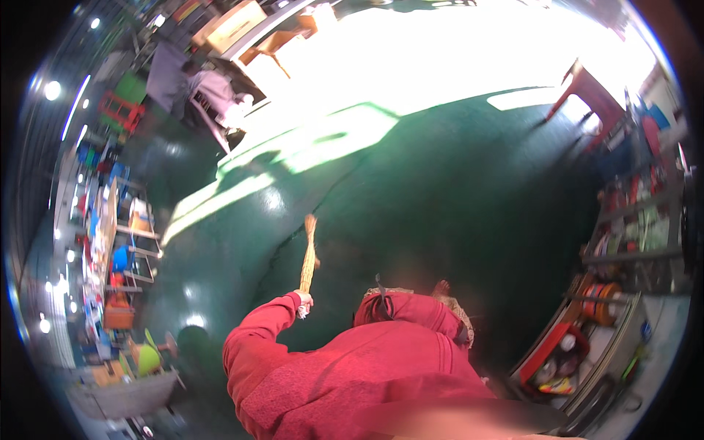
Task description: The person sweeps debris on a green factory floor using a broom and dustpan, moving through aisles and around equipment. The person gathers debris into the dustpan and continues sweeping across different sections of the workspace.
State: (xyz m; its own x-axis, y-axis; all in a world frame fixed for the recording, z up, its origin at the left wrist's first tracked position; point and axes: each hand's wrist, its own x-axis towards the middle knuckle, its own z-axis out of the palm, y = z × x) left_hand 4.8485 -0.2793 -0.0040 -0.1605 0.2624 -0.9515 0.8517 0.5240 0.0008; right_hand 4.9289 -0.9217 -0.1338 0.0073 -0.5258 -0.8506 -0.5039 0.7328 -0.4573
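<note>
My left hand (304, 303), at the end of the red sleeve, is closed round the lower end of a straw hand broom (309, 257). The broom is a narrow tan bundle with a flared tip, and it points away from me over the dark green floor (411, 191). A thin dark crack line runs along the floor beside its tip. My right hand does not show; my red-clothed body covers the lower middle of the view.
To the right stand a shelf unit (636, 253) and a red crate (561, 359) of small items. A reddish chair (594, 99) is at the far right. Cluttered tables (110, 227) line the left. A person (216, 92) sits at the far left, near strong sunlight.
</note>
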